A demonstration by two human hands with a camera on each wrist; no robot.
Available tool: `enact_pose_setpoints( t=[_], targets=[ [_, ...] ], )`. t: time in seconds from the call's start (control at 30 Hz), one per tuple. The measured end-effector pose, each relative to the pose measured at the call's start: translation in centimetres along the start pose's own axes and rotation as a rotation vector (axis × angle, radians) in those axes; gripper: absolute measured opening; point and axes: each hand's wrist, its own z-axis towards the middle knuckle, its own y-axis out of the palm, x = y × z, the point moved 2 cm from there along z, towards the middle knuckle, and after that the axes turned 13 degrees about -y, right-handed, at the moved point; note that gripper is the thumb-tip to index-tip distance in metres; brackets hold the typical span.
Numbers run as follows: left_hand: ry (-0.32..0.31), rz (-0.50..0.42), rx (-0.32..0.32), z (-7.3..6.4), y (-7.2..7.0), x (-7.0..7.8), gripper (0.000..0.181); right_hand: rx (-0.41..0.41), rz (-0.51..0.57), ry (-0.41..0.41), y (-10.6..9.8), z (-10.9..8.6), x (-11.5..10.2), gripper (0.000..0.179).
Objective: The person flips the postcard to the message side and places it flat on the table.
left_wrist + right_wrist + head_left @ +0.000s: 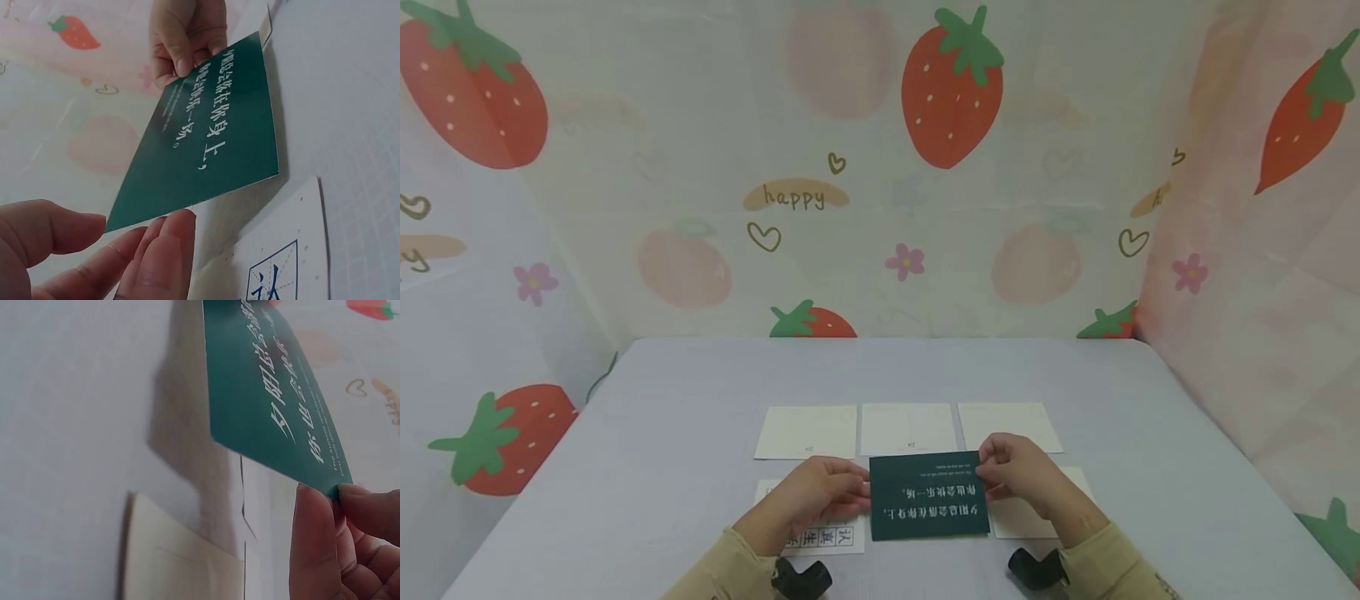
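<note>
A dark green card [928, 497] with white Chinese writing, upside down in the head view, is held raised and tilted above the table. My right hand [1022, 475] pinches its far right corner between thumb and fingers, which shows closely in the right wrist view. At the opposite end, my left hand [816, 497] has its thumb [81, 231] right at the card's corner and its fingers along the edge just below. Under the left hand lies a white card [823, 540] printed with boxed characters. A cream card [1022, 521] lies partly hidden behind the right hand.
Farther back, three cream cards lie in a row: a left one [805, 432], a middle one [908, 429] and a right one [1009, 423]. They rest on a white-covered table [647, 467]. A strawberry-patterned curtain [700, 167] encloses the back and sides.
</note>
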Motion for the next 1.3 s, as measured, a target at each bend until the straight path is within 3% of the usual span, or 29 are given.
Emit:
enact_pose_setpoints(
  t=[0.33, 0.93, 1.3],
  targets=[
    [0.045, 0.019, -0.019, 0.1, 0.2, -0.1, 0.02, 0.018, 0.038, -0.031, -0.1, -0.1, -0.7, 0.009],
    [0.1, 0.079, 0.058, -0.1, 0.1, 0.6, 0.018, -0.029, 0.082, -0.05, -0.4, -0.3, -1.5, 0.009],
    [0.105, 0.061, 0.094, 0.2, -0.2, 1.0, 0.02, -0.054, 0.061, -0.071, -0.5, -0.5, -1.7, 0.011]
  ],
)
